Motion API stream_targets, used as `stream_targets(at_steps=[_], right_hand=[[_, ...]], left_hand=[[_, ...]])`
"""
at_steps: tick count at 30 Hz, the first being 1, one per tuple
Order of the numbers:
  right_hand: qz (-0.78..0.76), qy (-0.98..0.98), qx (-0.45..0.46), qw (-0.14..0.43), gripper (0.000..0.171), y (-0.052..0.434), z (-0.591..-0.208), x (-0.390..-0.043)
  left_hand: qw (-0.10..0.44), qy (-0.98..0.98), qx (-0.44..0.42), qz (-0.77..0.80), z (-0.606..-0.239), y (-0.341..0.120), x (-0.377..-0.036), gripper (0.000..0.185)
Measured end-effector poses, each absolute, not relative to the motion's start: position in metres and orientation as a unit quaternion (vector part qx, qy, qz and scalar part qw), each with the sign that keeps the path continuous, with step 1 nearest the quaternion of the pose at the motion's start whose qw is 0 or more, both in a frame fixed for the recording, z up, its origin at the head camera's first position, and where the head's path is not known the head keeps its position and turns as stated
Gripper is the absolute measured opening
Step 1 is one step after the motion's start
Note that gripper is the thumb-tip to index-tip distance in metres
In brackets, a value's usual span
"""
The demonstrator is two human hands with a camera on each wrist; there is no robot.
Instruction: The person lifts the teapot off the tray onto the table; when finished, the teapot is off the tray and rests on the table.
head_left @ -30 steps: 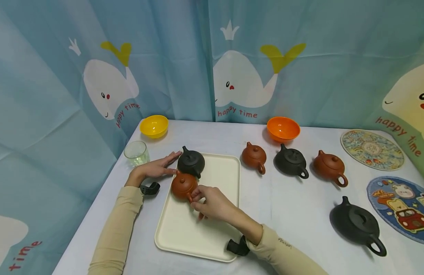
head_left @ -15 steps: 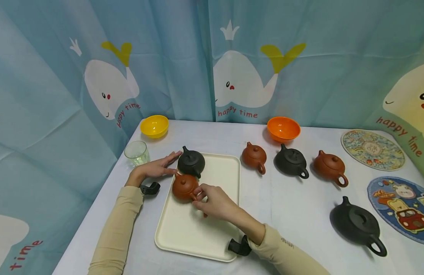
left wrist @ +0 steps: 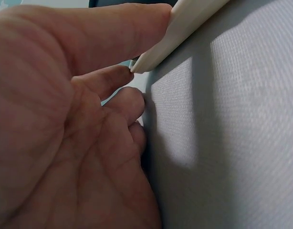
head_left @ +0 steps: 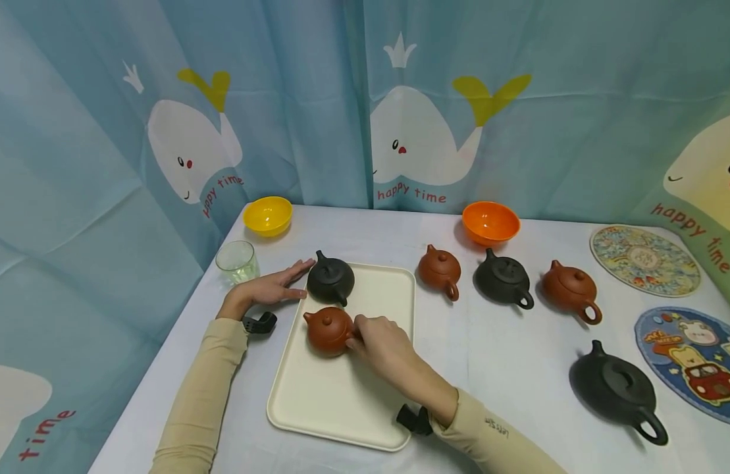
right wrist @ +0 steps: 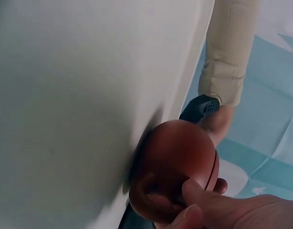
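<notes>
In the head view, my right hand (head_left: 385, 349) grips the handle of a reddish-brown teapot (head_left: 327, 331) over the left half of a cream tray (head_left: 335, 411). Its spout points left. The right wrist view shows the teapot (right wrist: 177, 152) from the handle side, fingers (right wrist: 196, 193) at the loop; whether its base touches the tray I cannot tell. A black teapot (head_left: 330, 278) stands in the tray's far left corner. Beside that corner lies my left hand (head_left: 270, 288), fingers extended. In the left wrist view, its thumb (left wrist: 122, 33) touches the tray's rim (left wrist: 172, 40).
Left of the tray are a clear glass (head_left: 237, 261) and a yellow bowl (head_left: 268, 216). To the right stand an orange bowl (head_left: 490, 223), several brown and black teapots, including a large black one (head_left: 616, 388), and two round mats, one floral (head_left: 646, 260), one blue (head_left: 693, 355).
The brown teapot has shifted right and a little toward me, away from the black teapot, and its handle has swung round to the right. My right hand turned with it; the left stayed put.
</notes>
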State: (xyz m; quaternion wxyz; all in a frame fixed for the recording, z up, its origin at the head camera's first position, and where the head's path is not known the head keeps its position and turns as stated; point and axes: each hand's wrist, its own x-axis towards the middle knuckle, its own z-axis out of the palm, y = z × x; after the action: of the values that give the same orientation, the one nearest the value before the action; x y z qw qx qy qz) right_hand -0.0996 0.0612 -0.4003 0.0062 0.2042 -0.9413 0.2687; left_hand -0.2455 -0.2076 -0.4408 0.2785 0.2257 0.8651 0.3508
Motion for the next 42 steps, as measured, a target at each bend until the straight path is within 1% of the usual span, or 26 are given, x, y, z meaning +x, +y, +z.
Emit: stream_targets(at_steps=[5,10,17,22,31,42], right_hand=[[0.245,-0.943,0.223,0.025,0.012,0.0646,-0.4008,-0.1031],[0.241,-0.942,0.234,0.018,0.008,0.0661,-0.4013,-0.1066],[0.249,-0.936,0.247,0.020,0.014,0.0661,-0.4002,-0.1071],[0.243,-0.937,0.250,0.034,0.019,0.0659,-0.4019,-0.1066],[0.252,-0.938,0.235,0.049,0.016,0.0656,-0.4048,-0.1038],[0.286,-0.937,0.199,0.031,0.015,0.0677,-0.4031,-0.1019]], left_hand=[[0.281,0.866,0.221,0.350,-0.4401,-0.2073,-0.2457,0.082],[0.282,0.865,0.224,0.351,-0.4401,-0.2074,-0.2456,0.082],[0.281,0.859,0.232,0.360,-0.4382,-0.2075,-0.2444,0.082],[0.283,0.858,0.228,0.363,-0.4395,-0.2079,-0.2443,0.083],[0.285,0.858,0.225,0.363,-0.4407,-0.2074,-0.2441,0.084],[0.282,0.857,0.231,0.365,-0.4403,-0.2071,-0.2444,0.082]])
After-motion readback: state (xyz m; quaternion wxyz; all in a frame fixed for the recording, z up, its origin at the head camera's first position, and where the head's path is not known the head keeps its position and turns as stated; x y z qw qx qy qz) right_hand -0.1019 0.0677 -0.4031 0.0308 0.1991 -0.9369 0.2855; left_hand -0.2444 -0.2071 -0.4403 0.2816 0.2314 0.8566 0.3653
